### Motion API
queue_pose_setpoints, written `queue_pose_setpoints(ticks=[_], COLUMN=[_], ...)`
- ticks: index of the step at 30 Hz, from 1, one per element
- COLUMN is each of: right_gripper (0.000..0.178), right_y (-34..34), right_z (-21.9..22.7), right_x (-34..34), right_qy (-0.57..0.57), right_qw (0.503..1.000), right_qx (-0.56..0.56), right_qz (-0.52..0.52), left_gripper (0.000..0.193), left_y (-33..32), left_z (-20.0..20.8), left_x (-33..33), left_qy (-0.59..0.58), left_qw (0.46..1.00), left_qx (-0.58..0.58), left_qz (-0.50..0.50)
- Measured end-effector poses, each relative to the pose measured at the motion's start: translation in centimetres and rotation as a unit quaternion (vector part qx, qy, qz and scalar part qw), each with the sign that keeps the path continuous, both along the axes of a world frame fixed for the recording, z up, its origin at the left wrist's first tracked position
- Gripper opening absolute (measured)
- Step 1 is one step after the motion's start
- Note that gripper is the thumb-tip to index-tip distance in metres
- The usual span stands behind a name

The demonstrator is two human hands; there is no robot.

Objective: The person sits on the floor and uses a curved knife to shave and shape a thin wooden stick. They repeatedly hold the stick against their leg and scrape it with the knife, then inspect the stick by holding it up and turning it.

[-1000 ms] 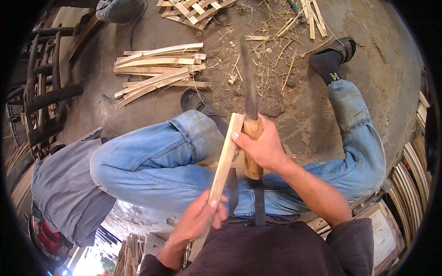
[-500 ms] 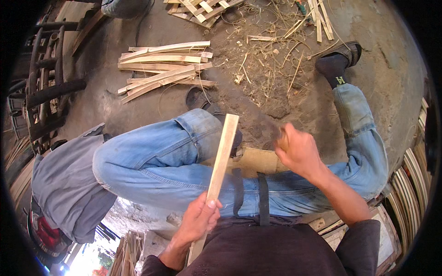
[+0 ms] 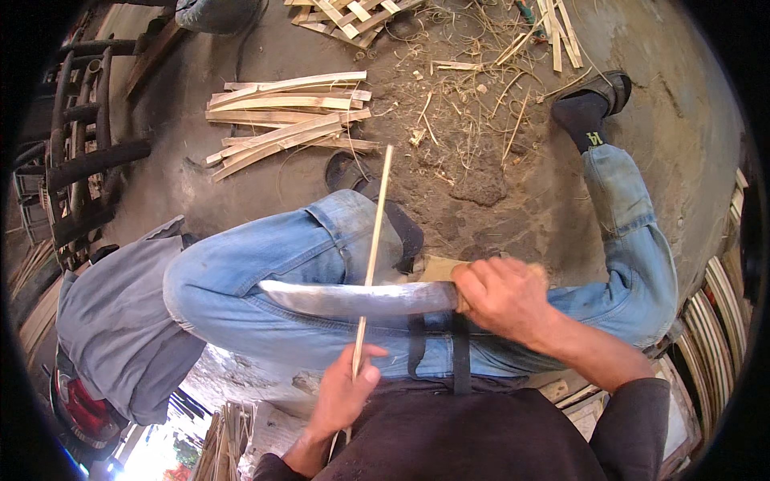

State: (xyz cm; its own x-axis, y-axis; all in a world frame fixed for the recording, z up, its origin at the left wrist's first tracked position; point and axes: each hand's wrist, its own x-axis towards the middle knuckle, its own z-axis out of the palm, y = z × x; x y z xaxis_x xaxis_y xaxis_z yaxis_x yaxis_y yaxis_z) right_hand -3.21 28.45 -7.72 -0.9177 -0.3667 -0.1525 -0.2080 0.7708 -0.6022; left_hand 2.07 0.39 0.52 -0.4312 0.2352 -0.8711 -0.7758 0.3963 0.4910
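My left hand (image 3: pixel 343 390) is closed around a bamboo strip (image 3: pixel 374 240), turned so its narrow edge shows. The strip points up and away from my lap. My right hand (image 3: pixel 504 297) grips the wooden handle of a large knife (image 3: pixel 361 298). The knife's long, slightly curved blade lies level to the left and crosses the strip above my left hand. Whether the blade touches the strip I cannot tell. Behind both are my legs in blue jeans (image 3: pixel 249 276).
A pile of split strips (image 3: pixel 285 112) lies on the floor ahead, with a woven lattice (image 3: pixel 353 20) beyond it. Thin shavings (image 3: pixel 473 104) litter the ground. A dark rack (image 3: pixel 88 152) stands at the left, and bundled strips (image 3: pixel 710 345) are at the right.
The knife has swung from pointing away to lying level across the strip. The strip has turned from its broad face to its narrow edge. My right hand has come slightly nearer.
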Motion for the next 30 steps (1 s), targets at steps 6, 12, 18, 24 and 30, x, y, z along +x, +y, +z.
queue_pose_setpoints(ticks=[6, 12, 18, 24, 30], right_gripper=[0.013, 0.011, 0.022, 0.025, 0.031], right_y=[2.6, -0.6, 2.0, 5.5, 3.1], right_z=[-1.3, 3.1, 0.0, -1.6, -1.8], right_x=[-2.1, 2.8, -0.1, -4.3, -0.2], right_qy=[0.041, 0.001, -0.052, -0.048, -0.011], right_qw=[0.994, 0.985, 0.998, 0.988, 0.986], right_qx=[0.051, 0.080, 0.045, 0.048, 0.166], right_qz=[-0.086, 0.152, 0.006, -0.141, 0.022], left_gripper=[0.043, 0.042, 0.037, 0.038, 0.037], left_y=[0.5, 0.6, 0.8, 1.6, 1.3], left_z=[0.0, -0.8, 0.4, 0.8, -0.7], left_x=[-0.7, -0.6, -0.9, -0.4, -0.4], left_qy=[-0.030, 0.017, 0.010, -0.018, 0.020], left_qw=[0.995, 1.000, 0.998, 0.999, 0.997], left_qx=[0.063, -0.013, -0.019, -0.032, -0.019], left_qz=[0.068, -0.019, -0.064, -0.003, 0.077])
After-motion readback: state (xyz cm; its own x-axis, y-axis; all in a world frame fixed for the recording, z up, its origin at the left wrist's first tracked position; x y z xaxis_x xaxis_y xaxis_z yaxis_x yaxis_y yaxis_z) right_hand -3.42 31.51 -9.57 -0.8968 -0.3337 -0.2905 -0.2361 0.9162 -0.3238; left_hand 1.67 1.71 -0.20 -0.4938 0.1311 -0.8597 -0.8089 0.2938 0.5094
